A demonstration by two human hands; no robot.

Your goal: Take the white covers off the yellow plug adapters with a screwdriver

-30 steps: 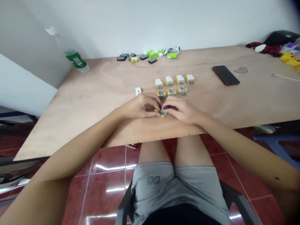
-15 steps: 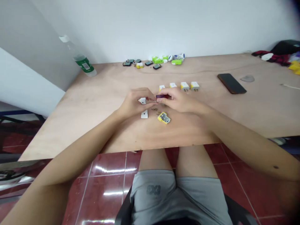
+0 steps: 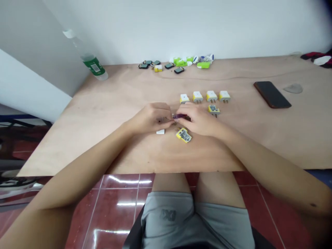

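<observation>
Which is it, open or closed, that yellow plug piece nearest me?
Open: the yellow plug piece shows its grey inside, with no cover over it.

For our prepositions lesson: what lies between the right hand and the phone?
The head view shows an opened yellow plug between right hand and phone.

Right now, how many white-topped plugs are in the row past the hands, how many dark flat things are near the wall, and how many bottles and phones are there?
White-topped plugs: 4
Dark flat things: 5
Bottle: 1
Phone: 1
Total: 11
</observation>
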